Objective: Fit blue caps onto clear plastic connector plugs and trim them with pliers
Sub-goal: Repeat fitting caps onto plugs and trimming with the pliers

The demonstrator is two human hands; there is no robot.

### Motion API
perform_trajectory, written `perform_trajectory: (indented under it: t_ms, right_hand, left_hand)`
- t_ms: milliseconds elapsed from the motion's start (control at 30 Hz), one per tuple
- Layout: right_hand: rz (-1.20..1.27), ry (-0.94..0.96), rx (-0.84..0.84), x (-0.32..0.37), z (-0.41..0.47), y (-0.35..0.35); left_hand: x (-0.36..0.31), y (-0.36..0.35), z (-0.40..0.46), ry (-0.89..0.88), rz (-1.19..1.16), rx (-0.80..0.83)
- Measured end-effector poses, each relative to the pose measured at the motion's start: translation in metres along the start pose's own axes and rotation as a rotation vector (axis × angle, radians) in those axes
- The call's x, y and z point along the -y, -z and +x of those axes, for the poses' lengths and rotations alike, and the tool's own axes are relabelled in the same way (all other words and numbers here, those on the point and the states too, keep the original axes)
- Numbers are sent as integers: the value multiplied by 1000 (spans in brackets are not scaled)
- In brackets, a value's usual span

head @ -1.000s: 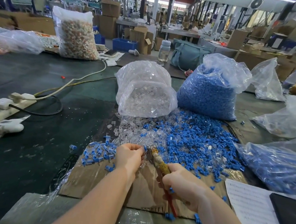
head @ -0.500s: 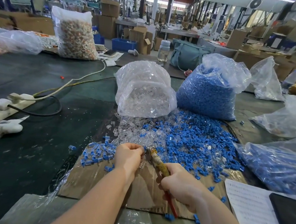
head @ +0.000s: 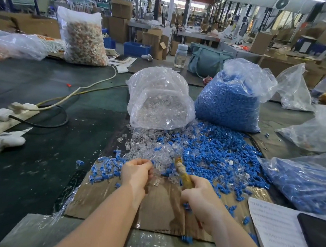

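Observation:
My left hand [head: 137,172] has its fingers curled, pinching a small blue-capped clear plug [head: 152,162] at its fingertips. My right hand [head: 201,196] grips pliers [head: 182,173] with worn yellow handles, jaws pointing up and away from the left hand. A heap of loose blue caps [head: 215,154] and clear plugs [head: 148,142] spreads over the cardboard sheet [head: 160,208] in front of me. A small pile of capped plugs [head: 104,169] lies left of my left hand.
A clear bag of plugs [head: 160,101] and a bag of blue caps [head: 232,102] stand behind the heap. Another bag of blue parts [head: 303,184] lies at right, beside paper [head: 279,234] and a dark tablet [head: 320,238]. A power strip and cables [head: 20,109] lie at left.
The pliers have drawn away from my left hand, to the right, leaving a gap. The left hand still holds the plug at about the same spot.

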State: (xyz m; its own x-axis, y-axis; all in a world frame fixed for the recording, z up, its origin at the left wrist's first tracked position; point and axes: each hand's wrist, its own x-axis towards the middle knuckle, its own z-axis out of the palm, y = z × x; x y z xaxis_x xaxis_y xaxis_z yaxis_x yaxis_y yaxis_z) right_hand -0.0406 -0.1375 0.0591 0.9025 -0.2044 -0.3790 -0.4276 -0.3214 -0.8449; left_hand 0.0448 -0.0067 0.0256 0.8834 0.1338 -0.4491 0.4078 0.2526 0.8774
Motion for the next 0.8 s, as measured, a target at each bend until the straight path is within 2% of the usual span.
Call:
perform_trajectory:
  t_ms: [100, 200, 267, 367, 500, 700, 800]
  right_hand:
    - [-216, 72, -239, -14, 18, 8]
    - [-532, 3, -437, -26, 29, 20]
    - [-648, -36, -503, -31, 30, 25]
    - [-799, -50, -527, -42, 33, 29]
    - [-875, -39, -560, -55, 36, 27]
    - [-938, -34, -575, -60, 37, 24]
    - [-958, -37, -579, -60, 38, 24]
  left_hand:
    - [-3, 12, 10, -32, -32, -117]
    - [-8, 22, 19, -46, -100, -206]
    - [-10, 26, 23, -51, -128, -223]
    - [-9, 31, 28, -44, -97, -223]
    - [-7, 33, 27, -59, -55, -168]
    - [4, 26, 10, -286, 215, -158]
    - [14, 19, 0, -398, 409, -78]
